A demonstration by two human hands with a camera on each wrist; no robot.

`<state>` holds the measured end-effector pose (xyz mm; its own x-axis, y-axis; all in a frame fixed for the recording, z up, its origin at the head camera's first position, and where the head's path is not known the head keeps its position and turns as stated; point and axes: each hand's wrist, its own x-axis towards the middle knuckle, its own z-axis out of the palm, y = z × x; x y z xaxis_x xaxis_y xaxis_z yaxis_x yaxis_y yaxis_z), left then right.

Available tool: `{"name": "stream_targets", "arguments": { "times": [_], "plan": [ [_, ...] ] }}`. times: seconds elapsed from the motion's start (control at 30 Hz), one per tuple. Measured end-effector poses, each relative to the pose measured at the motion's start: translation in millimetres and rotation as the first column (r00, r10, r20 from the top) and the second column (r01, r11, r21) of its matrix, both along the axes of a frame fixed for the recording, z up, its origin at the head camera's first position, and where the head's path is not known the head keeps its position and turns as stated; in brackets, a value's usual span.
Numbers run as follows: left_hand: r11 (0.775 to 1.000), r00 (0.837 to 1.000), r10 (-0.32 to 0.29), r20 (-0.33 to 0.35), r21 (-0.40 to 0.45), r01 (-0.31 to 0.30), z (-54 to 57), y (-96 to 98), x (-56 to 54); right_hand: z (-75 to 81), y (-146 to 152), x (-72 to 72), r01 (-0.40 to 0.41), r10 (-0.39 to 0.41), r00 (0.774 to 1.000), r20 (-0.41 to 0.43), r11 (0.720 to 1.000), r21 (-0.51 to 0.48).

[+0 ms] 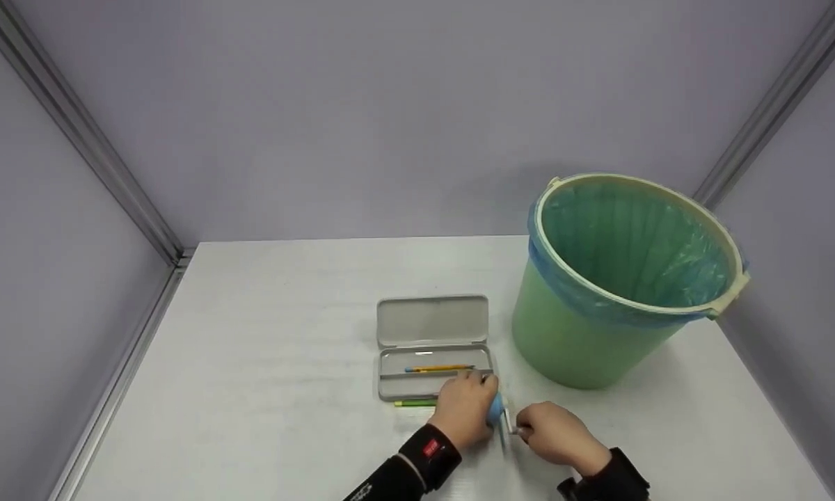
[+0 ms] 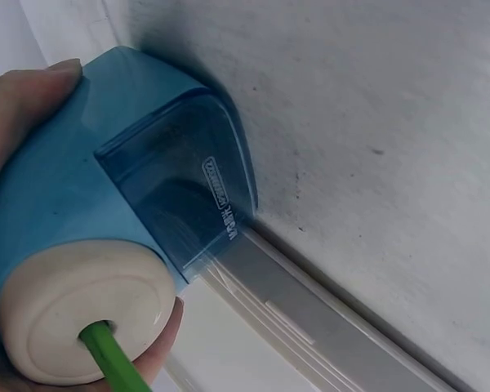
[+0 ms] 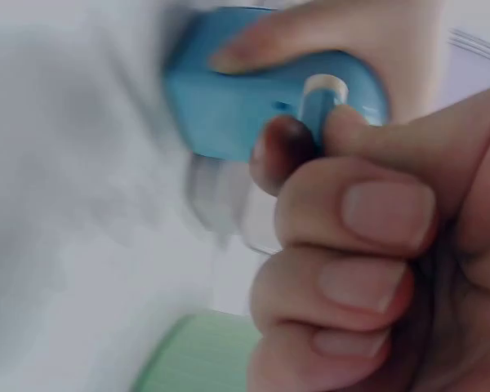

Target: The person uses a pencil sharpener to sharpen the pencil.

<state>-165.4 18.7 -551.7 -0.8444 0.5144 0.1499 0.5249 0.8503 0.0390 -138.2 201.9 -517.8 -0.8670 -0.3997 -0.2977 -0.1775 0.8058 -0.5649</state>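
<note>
Head view showed me a blue sharpener (image 1: 495, 409) at the lower centre of the frame, the left hand (image 1: 463, 408) with its fingers clamped round it; the right hand (image 1: 555, 433) pinched the crank handle (image 3: 313, 114); a green pencil (image 1: 415, 403) stuck out of the sharpener; an open pencil case (image 1: 433, 321) lay just above, a bin (image 1: 574, 341) to the right.

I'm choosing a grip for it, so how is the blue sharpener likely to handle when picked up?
The blue sharpener would probably feel stiff: its moulded casing shows no dent under the left hand. Its smooth, rounded sides may be a little slippery. The green pencil sticking out of its front could catch on things and twist it.
</note>
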Motion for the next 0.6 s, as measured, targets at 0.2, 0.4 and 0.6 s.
{"name": "stream_targets", "arguments": {
  "times": [0.2,0.4,0.6],
  "plan": [
    [1.000,0.999,-0.009,-0.039,0.011,0.009,-1.5,-0.2,2.7,14.1,3.9,-2.9,0.027,-0.028,1.000,-0.009,0.999,-0.036],
    [0.999,0.998,-0.022,-0.067,0.027,0.023,-1.6,-1.8,3.3,18.0,-5.6,-17.7,0.161,-0.168,0.978,-0.126,0.985,-0.062],
    [1.000,0.998,-0.016,-0.056,0.003,0.016,-2.0,-1.3,4.2,4.6,-15.2,-42.5,0.231,-0.236,0.952,-0.193,0.972,-0.049]
  ]
}}
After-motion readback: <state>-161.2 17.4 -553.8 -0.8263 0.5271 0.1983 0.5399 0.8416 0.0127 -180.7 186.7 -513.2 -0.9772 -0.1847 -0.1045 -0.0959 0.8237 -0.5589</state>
